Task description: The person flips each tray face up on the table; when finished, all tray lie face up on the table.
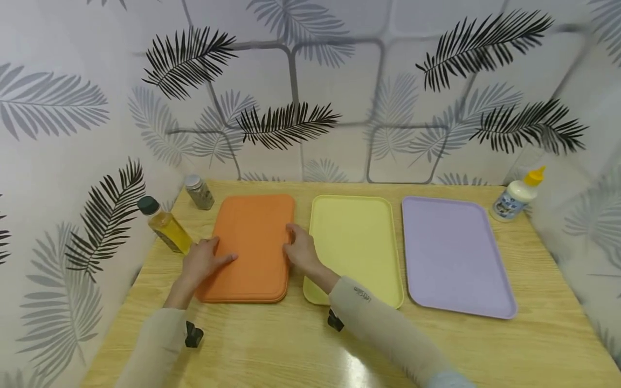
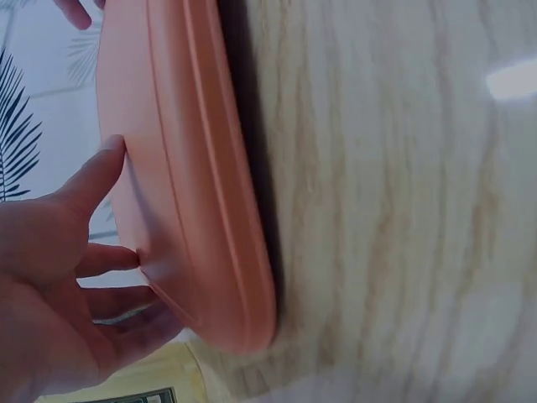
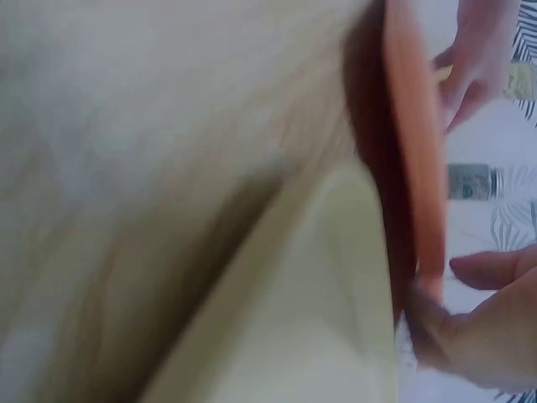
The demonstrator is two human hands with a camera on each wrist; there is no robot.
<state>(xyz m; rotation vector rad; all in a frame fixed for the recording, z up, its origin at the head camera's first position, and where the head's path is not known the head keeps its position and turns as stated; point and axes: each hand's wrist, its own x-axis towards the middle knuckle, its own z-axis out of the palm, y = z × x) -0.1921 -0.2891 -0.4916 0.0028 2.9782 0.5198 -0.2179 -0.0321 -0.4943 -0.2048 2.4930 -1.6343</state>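
Note:
An orange tray (image 1: 254,242) lies flat at the left of the table, its smooth face up; a groove along its edge gives it a layered look. My left hand (image 1: 200,262) holds its left edge, thumb on the top face and fingers at the side, as the left wrist view shows. At the right edge, my right hand (image 1: 302,249) grips the same orange tray between thumb and fingers; the right wrist view is blurred there. Beside that hand lies a yellow tray (image 1: 354,242), under the right forearm at its lower part. Fingertips beneath the orange edge are hidden.
A purple tray (image 1: 456,253) lies to the right. Near the left edge stand an oil-like yellow bottle (image 1: 170,230) with a dark green cap and a small grey-capped jar (image 1: 200,193). A white bottle with a yellow nozzle (image 1: 515,198) stands back right. Patterned walls border the table (image 1: 271,345).

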